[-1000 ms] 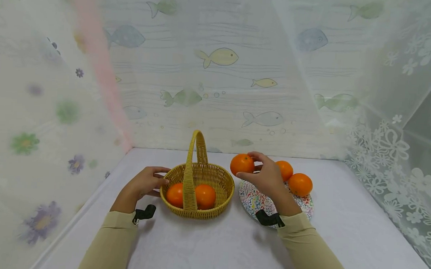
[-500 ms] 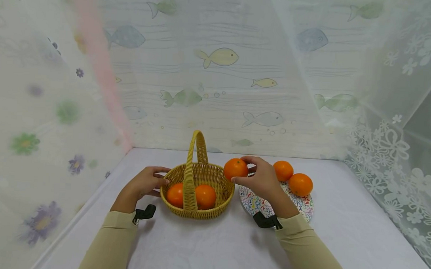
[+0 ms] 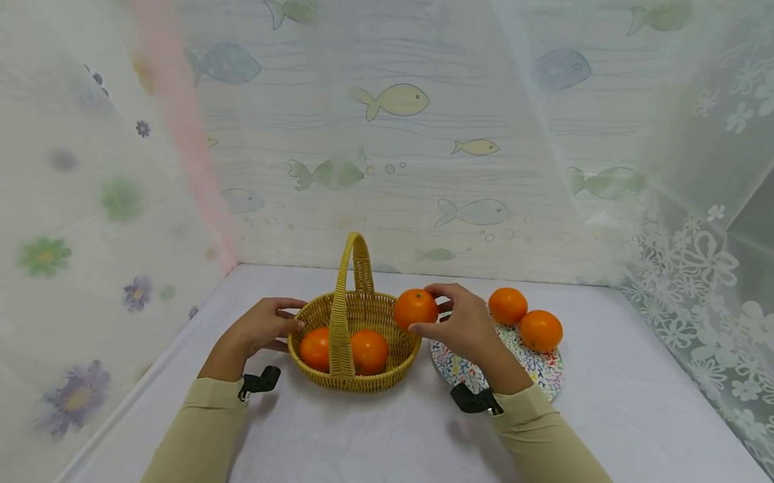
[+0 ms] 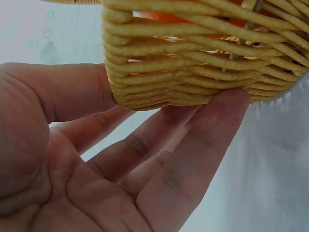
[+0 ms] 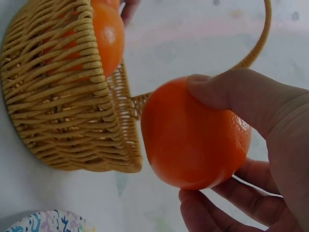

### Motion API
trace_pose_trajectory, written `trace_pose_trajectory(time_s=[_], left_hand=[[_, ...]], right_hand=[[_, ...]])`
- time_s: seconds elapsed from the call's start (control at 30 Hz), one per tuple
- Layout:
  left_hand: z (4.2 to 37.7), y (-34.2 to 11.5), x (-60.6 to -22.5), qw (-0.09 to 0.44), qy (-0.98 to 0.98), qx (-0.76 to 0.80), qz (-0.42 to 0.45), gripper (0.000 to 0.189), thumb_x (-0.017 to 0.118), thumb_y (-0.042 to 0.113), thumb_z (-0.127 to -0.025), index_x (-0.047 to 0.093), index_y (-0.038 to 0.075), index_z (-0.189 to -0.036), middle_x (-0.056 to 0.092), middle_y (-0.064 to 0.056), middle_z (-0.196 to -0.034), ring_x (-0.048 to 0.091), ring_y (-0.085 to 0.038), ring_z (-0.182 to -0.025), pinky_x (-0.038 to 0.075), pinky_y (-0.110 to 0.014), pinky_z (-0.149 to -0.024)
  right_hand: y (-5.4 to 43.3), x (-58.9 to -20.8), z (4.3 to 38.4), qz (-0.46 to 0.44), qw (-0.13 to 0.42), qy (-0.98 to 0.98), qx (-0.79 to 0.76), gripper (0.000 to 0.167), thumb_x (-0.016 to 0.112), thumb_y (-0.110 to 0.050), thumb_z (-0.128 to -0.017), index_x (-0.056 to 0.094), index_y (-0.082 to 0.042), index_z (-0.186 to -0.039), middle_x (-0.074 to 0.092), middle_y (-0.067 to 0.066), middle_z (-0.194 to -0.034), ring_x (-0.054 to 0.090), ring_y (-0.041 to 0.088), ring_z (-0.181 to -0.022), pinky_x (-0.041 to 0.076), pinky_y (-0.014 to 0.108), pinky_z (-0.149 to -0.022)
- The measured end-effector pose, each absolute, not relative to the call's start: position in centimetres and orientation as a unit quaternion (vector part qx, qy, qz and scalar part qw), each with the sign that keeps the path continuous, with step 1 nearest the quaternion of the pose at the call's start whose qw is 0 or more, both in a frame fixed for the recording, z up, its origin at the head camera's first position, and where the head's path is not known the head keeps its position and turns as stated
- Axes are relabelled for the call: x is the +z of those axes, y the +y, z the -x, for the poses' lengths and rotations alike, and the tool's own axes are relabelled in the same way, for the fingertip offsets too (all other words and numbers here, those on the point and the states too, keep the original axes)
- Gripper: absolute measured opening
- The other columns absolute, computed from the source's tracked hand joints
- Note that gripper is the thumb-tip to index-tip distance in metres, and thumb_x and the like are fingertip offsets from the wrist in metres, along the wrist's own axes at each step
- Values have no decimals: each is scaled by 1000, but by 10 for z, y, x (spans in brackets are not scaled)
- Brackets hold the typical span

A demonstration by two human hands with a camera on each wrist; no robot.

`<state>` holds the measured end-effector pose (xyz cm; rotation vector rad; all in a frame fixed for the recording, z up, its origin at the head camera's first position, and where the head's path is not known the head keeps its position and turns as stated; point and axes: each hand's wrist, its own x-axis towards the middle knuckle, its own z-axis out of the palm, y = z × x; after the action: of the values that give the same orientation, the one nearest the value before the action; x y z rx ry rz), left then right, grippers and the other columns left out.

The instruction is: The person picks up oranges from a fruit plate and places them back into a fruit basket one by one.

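Note:
In the head view, my right hand [image 3: 464,326] holds an orange [image 3: 415,308] over the right rim of a yellow wicker basket [image 3: 372,385]. Thumb and fingers pinch the fruit from its right side, as the right wrist view shows up close. My left hand [image 3: 265,330] steadies the basket's left end, its thumb at the rim and its other fingers against the woven side [image 4: 193,43]. Inside the basket lie two oranges, one [image 3: 369,352] right of the handle and another [image 3: 314,349] partly behind it.
A round plate [image 3: 450,354] with a colourful pattern stands right of the basket, partly under my right wrist. Two oranges, one [image 3: 508,305] farther back and one [image 3: 540,331] nearer, sit on it. Patterned curtains [image 3: 390,163] enclose the white-covered table [image 3: 354,446].
My right hand has carried its orange leftward and slightly lower, from above the plate's left side to over the basket's right rim. The left hand and basket stay in place.

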<state>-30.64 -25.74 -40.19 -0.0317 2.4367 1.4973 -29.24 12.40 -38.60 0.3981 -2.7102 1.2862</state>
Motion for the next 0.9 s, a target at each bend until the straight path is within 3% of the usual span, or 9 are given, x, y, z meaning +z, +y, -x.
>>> trace_pose_trajectory(time_s=[0.43, 0.9], left_hand=[[308, -259, -405, 137, 847, 514, 10, 57, 67, 11, -99, 49, 6, -153, 57, -28, -142, 70, -35, -113, 65, -47, -83], [309, -260, -407, 140, 840, 524, 9, 56, 66, 11, -100, 48, 6, -153, 57, -29, -142, 69, -36, -114, 65, -47, -83]], right_hand=[[112, -385, 285, -170, 69, -881, 435, 65, 95, -35, -74, 66, -22, -131, 65, -4, -128, 69, 23, -103, 64, 37, -82], [105, -393, 284, -191, 72, -887, 415, 63, 94, -36, -76, 67, -23, -132, 66, -6, -129, 68, 20, -106, 63, 37, -84]])
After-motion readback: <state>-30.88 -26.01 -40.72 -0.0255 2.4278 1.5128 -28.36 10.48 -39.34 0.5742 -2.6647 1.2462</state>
